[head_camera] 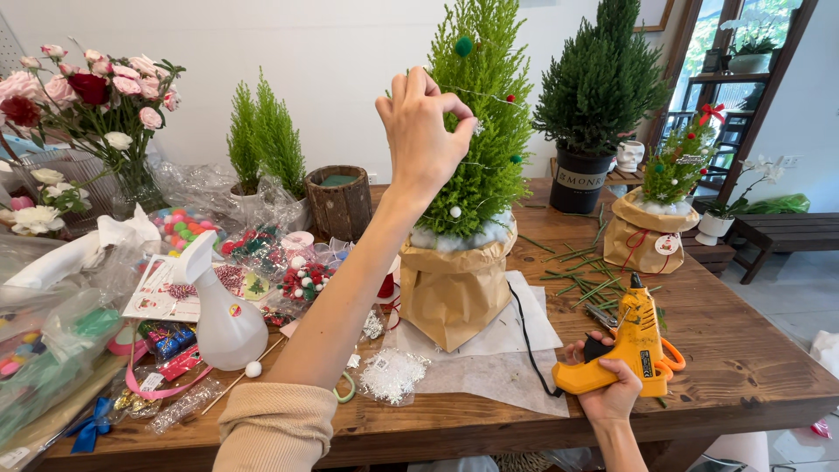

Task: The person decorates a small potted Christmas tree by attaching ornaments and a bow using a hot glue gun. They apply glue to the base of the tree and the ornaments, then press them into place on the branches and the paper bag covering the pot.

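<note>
The left hand (421, 131) is raised in front of the small bright-green conifer (483, 122), fingertips pinched narrowly together against the foliage around something too small to make out, possibly a tiny ornament or a bit of the thin wire strung through the branches. That tree stands upright in a crumpled brown paper bag (454, 293), with white fluff packed around its base at the bag's mouth, and the bag sits on a sheet of white paper (489, 363) on the wooden table (743, 350). The right hand (607, 393) is closed around the grip of a yellow glue gun (631, 345), low at the near right of the table; the gun's long axis runs nearly upright, with its nozzle pointing up and away from the person and its black cord (524, 336) trailing left past the bag. Further back, a second brown paper bag (642, 240) holds a smaller decorated tree with a red bow, a black pot (578, 179) holds a darker conifer, and a woven brown pot (339, 205) holds a green block. At the far left a glass vase (135, 183) holds pink and red roses, and a white spray bottle (223, 315) stands among packets of coloured beads and baubles.
</note>
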